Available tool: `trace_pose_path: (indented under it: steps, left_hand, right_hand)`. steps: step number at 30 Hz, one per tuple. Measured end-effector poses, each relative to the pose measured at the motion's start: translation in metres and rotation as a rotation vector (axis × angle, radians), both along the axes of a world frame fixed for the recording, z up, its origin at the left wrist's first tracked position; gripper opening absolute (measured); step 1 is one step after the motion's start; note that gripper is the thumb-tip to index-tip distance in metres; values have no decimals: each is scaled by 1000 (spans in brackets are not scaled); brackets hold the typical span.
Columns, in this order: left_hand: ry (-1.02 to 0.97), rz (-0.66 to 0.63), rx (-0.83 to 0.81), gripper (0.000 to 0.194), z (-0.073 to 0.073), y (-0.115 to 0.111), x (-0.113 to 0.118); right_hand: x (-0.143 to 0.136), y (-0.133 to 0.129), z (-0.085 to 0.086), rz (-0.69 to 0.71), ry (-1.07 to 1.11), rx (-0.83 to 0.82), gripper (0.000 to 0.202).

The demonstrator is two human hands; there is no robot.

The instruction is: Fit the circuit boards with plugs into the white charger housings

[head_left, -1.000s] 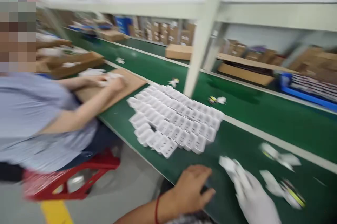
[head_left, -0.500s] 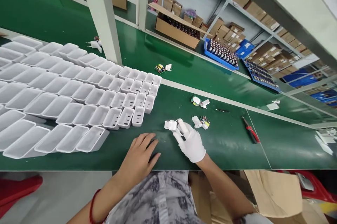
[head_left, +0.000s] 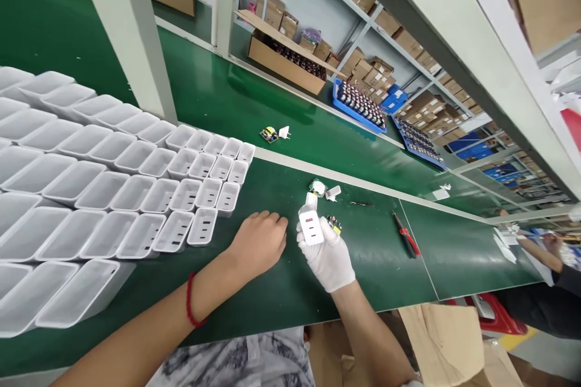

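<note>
My right hand (head_left: 327, 260), in a white glove, grips a white charger face panel (head_left: 310, 228) upright above the bench. The panel has one red-lined slot and two dark slots; another white part (head_left: 311, 200) shows just above it. My left hand (head_left: 261, 241), bare, rests on the green bench (head_left: 272, 296), palm down with fingers curled in and nothing seen in it. Left of it stand rows of open white charger cases (head_left: 202, 226), several with slots in their bottoms. A circuit board with yellow parts (head_left: 334, 224) lies partly behind my right hand.
Beyond my right hand are a round white-topped board (head_left: 317, 188) and a white plug part (head_left: 333, 192). Red-handled pliers (head_left: 407, 235) and a thin dark tool (head_left: 362, 203) lie rightward. Blue trays (head_left: 361, 105) stand at the back. A co-worker's arm (head_left: 542, 254) shows far right.
My right hand has turned the white piece so its slotted face points toward me. My left hand's fingers have curled in. The view has swung, and a co-worker's arm appears on the right.
</note>
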State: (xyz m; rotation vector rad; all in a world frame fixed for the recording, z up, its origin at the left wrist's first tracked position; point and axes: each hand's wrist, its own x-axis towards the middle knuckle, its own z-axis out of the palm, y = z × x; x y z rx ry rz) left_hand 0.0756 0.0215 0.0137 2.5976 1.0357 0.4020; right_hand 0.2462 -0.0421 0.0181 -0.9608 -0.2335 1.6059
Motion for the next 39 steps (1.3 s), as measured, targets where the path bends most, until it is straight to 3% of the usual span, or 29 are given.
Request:
trace_pose_path:
  steps: [4,8,10,15,19,22,26,31,36,39]
  left_hand:
    - [-60,-19,21,20,-17,15,11]
    - [-109,-14,74,26,-31,20,7]
    - [-126,65,129,31,-32,23,3]
    - [-43,301,278,54,-35,26,4]
    - [56,340,256,59,-45,25,9]
    - [96,348,270,59,-49,23,12]
    - [117,364,289,63,-52,23,13]
    - [73,359,300,63,-53,22,13]
    - [36,367,290,60,-51,21,12]
    - [71,365,322,59,-50,21,11]
  right_hand:
    - [5,5,5,27,-47,14,32]
    - [13,22,2,32,-487,21,41]
    - [25,40,2,31,-735,22,48]
    - [76,116,14,-35,-1243,64,54]
    - [113,184,22,-97,-1640,-18,49]
    - [125,216,13,-99,-1848,-144,42]
    - [128,227,-1,-54,-2029,-261,34]
    - [116,211,5,-41,-2247,-229,48]
    - [85,221,-1,323,-2274,-35,48]
    - [77,240,-11,447,-2220,-72,53]
